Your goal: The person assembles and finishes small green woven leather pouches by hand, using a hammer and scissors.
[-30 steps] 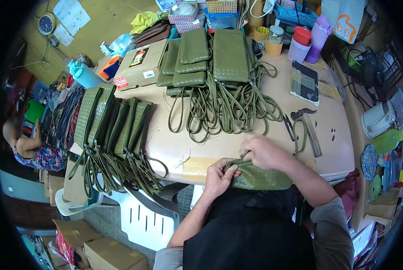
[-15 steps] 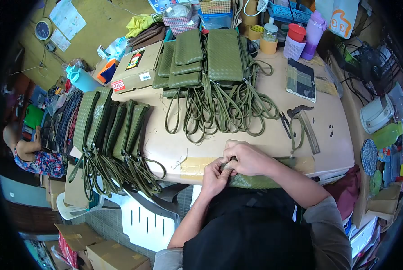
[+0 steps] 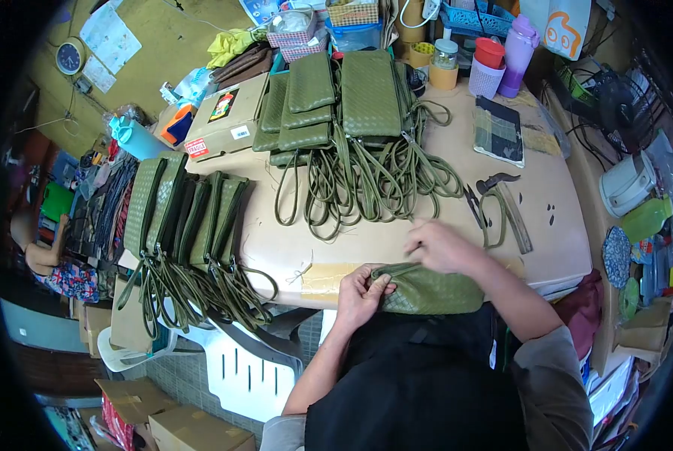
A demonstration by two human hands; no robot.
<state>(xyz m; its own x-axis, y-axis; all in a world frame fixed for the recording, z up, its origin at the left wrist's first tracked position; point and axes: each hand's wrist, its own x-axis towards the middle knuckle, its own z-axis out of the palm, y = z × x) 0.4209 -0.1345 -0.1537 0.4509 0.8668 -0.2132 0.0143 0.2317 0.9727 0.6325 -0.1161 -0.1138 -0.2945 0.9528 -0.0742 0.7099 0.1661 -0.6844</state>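
Observation:
My left hand (image 3: pixel 360 295) pinches the left end of a green woven-pattern pouch (image 3: pixel 434 292) at the table's front edge, thumb on top near its seam. My right hand (image 3: pixel 438 246) is raised above the pouch, apart from it, with its fingers curled together. Motion blurs those fingertips, and anything between them is too small to make out. Beyond the right hand a green strap loop (image 3: pixel 494 218) lies beside dark-handled snips (image 3: pixel 475 207) and a hammer (image 3: pixel 511 210).
Stacked green pouches (image 3: pixel 370 94) with dangling straps lie at the table's back. Another row of pouches (image 3: pixel 190 214) stands at the left. A notebook (image 3: pixel 498 131), a cardboard box (image 3: pixel 227 116) and a purple bottle (image 3: pixel 518 56) line the far side. Another person (image 3: pixel 47 259) is at far left.
My right hand has left the pouch's left end and moved up and to the right, uncovering the pouch. My left hand has kept its hold.

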